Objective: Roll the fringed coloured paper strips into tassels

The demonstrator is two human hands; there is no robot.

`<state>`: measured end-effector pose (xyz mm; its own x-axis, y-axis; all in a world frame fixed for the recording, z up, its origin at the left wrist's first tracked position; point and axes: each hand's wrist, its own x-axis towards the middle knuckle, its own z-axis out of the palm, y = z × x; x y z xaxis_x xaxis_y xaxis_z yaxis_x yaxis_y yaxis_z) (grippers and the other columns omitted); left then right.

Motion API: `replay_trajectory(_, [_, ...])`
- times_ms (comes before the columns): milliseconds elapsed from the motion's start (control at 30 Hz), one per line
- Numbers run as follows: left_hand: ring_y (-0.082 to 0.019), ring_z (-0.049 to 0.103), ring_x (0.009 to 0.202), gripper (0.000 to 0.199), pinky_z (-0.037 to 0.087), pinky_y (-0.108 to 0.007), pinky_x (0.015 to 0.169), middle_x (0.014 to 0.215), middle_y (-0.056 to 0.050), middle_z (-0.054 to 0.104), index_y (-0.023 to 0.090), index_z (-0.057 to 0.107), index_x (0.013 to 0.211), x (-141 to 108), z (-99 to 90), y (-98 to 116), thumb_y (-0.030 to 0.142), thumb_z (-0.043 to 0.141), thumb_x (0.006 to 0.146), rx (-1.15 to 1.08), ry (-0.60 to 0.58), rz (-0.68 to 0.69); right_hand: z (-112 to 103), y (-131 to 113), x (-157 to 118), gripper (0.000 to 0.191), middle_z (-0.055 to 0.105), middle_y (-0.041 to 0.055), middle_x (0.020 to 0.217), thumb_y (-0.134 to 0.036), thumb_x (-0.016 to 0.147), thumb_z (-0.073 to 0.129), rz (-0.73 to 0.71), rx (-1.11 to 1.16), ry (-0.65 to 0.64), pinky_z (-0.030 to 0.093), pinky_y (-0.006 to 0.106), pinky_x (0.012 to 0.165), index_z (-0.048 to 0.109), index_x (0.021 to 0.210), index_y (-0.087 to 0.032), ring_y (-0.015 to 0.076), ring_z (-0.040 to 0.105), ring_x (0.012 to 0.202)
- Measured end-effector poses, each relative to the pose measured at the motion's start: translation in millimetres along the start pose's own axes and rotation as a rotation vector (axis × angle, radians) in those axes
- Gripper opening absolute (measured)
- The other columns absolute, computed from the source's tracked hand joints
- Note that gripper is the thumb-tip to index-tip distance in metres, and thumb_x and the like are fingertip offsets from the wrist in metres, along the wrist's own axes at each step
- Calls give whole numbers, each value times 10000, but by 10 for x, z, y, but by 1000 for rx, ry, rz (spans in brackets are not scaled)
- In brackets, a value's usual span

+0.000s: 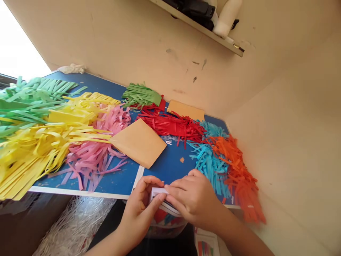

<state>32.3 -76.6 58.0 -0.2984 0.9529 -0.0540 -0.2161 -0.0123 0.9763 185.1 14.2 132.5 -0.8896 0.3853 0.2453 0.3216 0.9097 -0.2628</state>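
Observation:
Between my hands, over my lap at the table's front edge, is a clear plastic packet (166, 224) with coloured pieces inside, red and blue among them. Its white top strip (159, 190) is folded or stiff card; I cannot tell which. My left hand (140, 209) grips the strip from the left, thumb on top. From the right, my right hand (193, 199) pinches the same strip, its fingertips close to the left thumb. Just beyond the hands a tan paper sheet or envelope (140, 144) lies on the blue table (174, 165).
Fringed paper lies across the table: green (34, 96), yellow (34, 149), pink (93, 160), red (173, 126), light blue (210, 163) and orange (237, 167). Another tan piece (186, 109) rests by the wall. Shredded clear strips (77, 220) lie below left. A shelf (202, 30) juts overhead.

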Motion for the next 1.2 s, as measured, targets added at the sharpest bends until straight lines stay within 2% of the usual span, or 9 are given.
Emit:
replay_trajectory(200, [-216, 659, 898, 309, 562, -317, 778, 933, -65, 668, 216, 608, 981, -16, -7, -22, 456, 696, 808, -60, -31, -23, 0, 68, -16, 207, 774, 5, 906, -317, 1003, 544, 55, 142, -17, 298, 341, 675, 735, 1005, -238, 143, 688, 750])
replay_trajectory(467, [-204, 657, 850, 238, 550, -310, 754, 881, -51, 666, 218, 627, 927, 8, -1, -29, 418, 695, 817, -33, -29, 31, -44, 12, 11, 213, 769, 18, 873, -325, 989, 552, 5, 37, -81, 295, 347, 657, 738, 1017, -227, 158, 668, 722])
replay_trajectory(567, [-181, 653, 817, 121, 546, -300, 740, 825, -32, 656, 228, 645, 821, 21, -21, -79, 341, 648, 864, 114, -13, 206, -61, 51, 8, 222, 770, 23, 882, -308, 995, 537, 34, 74, -61, 321, 335, 659, 739, 1032, -225, 157, 677, 746])
replay_trajectory(700, [-160, 676, 808, 109, 560, -278, 715, 832, -23, 665, 229, 643, 807, 109, -144, -148, 227, 590, 902, 348, -27, 507, -118, 253, -83, 190, 779, -14, 958, -323, 986, 573, 42, 312, -147, 387, 292, 736, 747, 993, -248, 136, 714, 871])
replay_trajectory(800, [-133, 651, 737, 126, 514, -245, 658, 832, -19, 677, 212, 632, 831, 264, -216, -90, 246, 563, 930, 702, -43, 841, -100, 334, -153, 120, 779, -10, 930, -275, 935, 651, 97, 280, -72, 395, 275, 761, 762, 928, -229, 137, 718, 860])
replay_trajectory(867, [-158, 631, 706, 223, 480, -300, 678, 812, -24, 690, 202, 627, 809, 365, -178, 29, 353, 538, 948, 987, -105, 1031, -62, 324, -162, 98, 776, 2, 951, -251, 911, 678, 124, 213, -48, 405, 272, 776, 766, 944, -223, 140, 713, 857])
replay_trajectory(1000, [-216, 632, 632, 342, 440, -402, 740, 678, -37, 669, 157, 675, 853, 441, 57, 295, 388, 457, 976, 1475, -341, 1137, -1, 309, -203, 96, 772, 18, 904, -233, 889, 692, 139, 284, 11, 455, 253, 800, 766, 842, -195, 147, 711, 861])
replay_trajectory(1067, [-219, 623, 565, 373, 439, -397, 696, 604, -36, 639, 118, 703, 897, 442, 131, 351, 375, 447, 982, 1590, -433, 1159, 53, 337, -322, 118, 769, 35, 904, -282, 888, 692, 250, 463, 140, 493, 255, 804, 760, 871, -187, 159, 715, 857])
replay_trajectory(1200, [-237, 619, 512, 432, 439, -390, 626, 544, -34, 621, 130, 691, 1160, 505, 87, 349, 354, 351, 1013, 1713, -447, 1219, 334, 339, -667, 524, 761, 78, 1020, -544, 735, 787, 581, 832, 444, 560, 324, 818, 707, 1114, -191, 217, 727, 891])
